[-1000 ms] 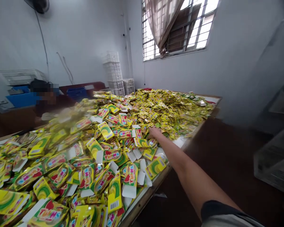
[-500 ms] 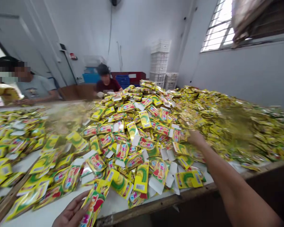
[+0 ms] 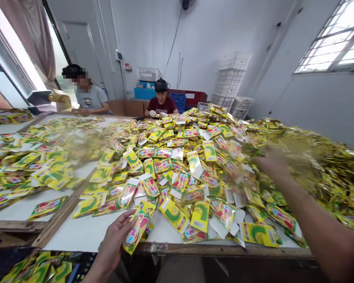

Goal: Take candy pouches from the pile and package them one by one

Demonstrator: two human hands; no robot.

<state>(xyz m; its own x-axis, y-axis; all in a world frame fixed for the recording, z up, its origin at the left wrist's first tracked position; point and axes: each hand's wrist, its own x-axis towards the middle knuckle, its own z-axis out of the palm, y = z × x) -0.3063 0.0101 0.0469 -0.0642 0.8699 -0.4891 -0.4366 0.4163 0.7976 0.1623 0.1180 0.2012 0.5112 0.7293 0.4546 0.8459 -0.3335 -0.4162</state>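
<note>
My left hand (image 3: 115, 236) is at the near table edge, fingers closed around a yellow flat carton (image 3: 136, 232) printed in red and green. My right hand (image 3: 271, 163) reaches out over the heap of small yellow sachets (image 3: 321, 173) at the right; it is blurred and its fingers do not show clearly. Between the hands lies a big pile of flat yellow cartons (image 3: 177, 165) with white flaps, spread across the white table (image 3: 85, 232).
Two people sit at the far side: one in a grey shirt (image 3: 90, 98), one in a dark red shirt (image 3: 161, 104) with gloved hands. White crates (image 3: 233, 84) are stacked by the back wall. More yellow cartons (image 3: 35, 271) lie in a bin below the table's near edge.
The view has swung left, bringing the two seated people into sight. My left hand has come up with a carton. My right hand stays stretched over the pile, now blurred.
</note>
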